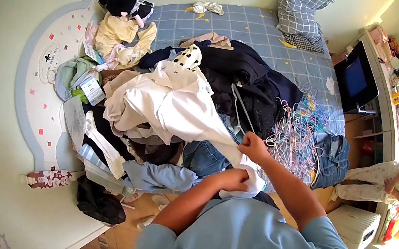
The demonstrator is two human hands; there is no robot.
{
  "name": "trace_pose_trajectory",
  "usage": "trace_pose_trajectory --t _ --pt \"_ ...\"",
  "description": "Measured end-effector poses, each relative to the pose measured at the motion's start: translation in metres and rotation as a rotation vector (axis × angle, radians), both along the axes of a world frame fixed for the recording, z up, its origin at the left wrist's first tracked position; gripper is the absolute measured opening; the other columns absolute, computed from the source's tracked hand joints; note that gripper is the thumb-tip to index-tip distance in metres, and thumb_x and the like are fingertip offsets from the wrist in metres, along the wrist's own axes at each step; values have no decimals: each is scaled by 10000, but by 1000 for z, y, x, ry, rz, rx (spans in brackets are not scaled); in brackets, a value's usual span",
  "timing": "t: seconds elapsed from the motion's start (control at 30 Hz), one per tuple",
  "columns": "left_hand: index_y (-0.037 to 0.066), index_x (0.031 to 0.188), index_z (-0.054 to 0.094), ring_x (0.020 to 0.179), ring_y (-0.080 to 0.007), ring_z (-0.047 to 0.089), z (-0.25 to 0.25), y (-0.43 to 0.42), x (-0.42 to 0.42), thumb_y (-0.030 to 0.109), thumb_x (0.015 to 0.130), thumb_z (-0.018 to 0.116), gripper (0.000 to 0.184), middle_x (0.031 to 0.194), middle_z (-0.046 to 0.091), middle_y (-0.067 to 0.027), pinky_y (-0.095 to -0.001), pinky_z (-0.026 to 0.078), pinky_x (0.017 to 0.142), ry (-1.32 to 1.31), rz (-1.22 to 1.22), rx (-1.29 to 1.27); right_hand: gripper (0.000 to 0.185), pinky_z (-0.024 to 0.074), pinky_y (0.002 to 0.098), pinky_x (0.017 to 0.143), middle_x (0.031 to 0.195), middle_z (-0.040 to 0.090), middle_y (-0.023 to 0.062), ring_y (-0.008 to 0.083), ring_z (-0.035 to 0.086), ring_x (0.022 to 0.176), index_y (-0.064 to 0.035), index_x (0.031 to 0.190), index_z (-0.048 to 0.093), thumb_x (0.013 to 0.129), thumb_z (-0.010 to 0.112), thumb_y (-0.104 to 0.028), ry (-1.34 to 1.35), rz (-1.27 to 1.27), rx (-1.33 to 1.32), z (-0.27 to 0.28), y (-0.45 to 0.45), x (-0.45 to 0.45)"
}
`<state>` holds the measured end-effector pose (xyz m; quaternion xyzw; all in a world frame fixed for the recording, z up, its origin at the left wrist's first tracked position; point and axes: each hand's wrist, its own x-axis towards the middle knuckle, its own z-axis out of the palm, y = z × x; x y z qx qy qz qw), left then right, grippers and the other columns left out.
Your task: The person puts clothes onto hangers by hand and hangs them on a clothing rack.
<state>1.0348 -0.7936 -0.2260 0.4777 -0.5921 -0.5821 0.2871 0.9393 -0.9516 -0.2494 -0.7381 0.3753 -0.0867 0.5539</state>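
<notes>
A white garment (181,107), perhaps a shirt, stretches from the clothes heap down to my body. Around its near end my left hand (234,180) is closed, with the cloth bunched at the fingers. My right hand (252,147) is a fist beside the garment's right edge. From that fist a pale thin hanger (243,109) reaches up against dark clothes (254,70); the fingers appear closed on it, though the grip itself is hidden. Blue jeans (205,156) and a light blue garment (158,175) lie to the left of my hands.
A tangle of many hangers (293,135) covers the bed's near right part, beside folded jeans (331,159). A plaid pillow (298,7) and a doll (129,7) are at the back. The headboard (42,98) stands left. Another person (388,182) is at the right.
</notes>
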Motion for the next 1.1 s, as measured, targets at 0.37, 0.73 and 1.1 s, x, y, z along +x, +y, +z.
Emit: trace_pose_trajectory --t 0.37,0.73,1.1 --pt "61 1264 531 1041 -331 621 -44 -49 206 245 836 797 536 1187 574 -154 -414 538 838 -627 1224 -191 350 414 457 579 655 519 165 362 533 618 -21 744 461 835 746 -203 398 -232 -329 3 30 -168" --pt "98 1005 633 951 -361 645 -72 -122 266 269 878 728 233 1028 643 -131 -484 526 792 -1061 1205 -133 242 507 355 668 795 635 169 213 626 712 23 1182 628 1002 597 -135 7 -272 -242 92 -2 -46" --pt "74 885 501 661 -320 597 38 -82 223 171 887 733 251 711 587 -83 -435 473 636 -553 1238 -224 200 508 319 675 1119 724 201 184 661 739 69 1049 659 994 615 -119 -258 -97 -340 136 4 9"
